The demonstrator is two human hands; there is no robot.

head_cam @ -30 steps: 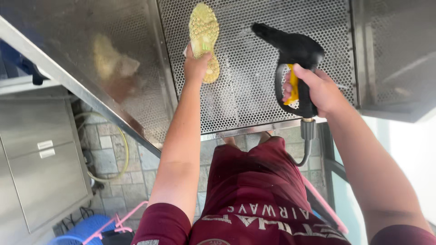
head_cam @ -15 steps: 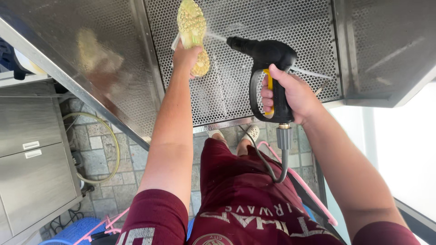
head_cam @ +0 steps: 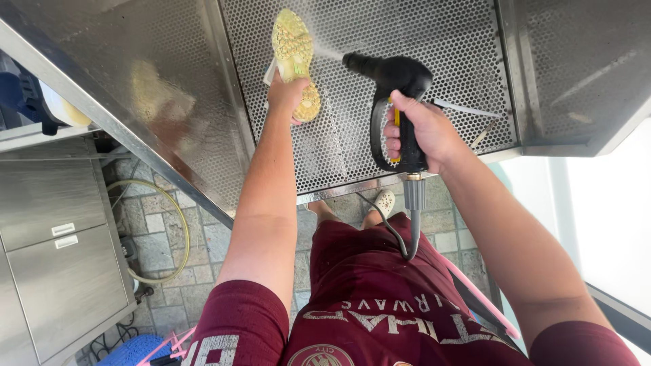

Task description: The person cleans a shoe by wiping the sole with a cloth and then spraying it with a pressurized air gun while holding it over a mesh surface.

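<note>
Carefully, the left hand [head_cam: 288, 95] is clamping the yellow-soled shoe [head_cam: 294, 61] at upper centre of the frame, sole toward the black spray gun [head_cam: 393, 102] gripped by the right hand [head_cam: 424, 129]; keeping the mist sweeping the studs works best. Since earlier, the nozzle is sitting lower, beside the shoe.

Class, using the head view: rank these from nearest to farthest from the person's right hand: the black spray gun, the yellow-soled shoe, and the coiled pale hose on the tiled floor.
1. Black spray gun: gripped in the right hand itself.
2. Yellow-soled shoe: to the left, held by the left hand against the perforated metal panel.
3. Coiled pale hose: far left, down on the tiled floor.
</note>
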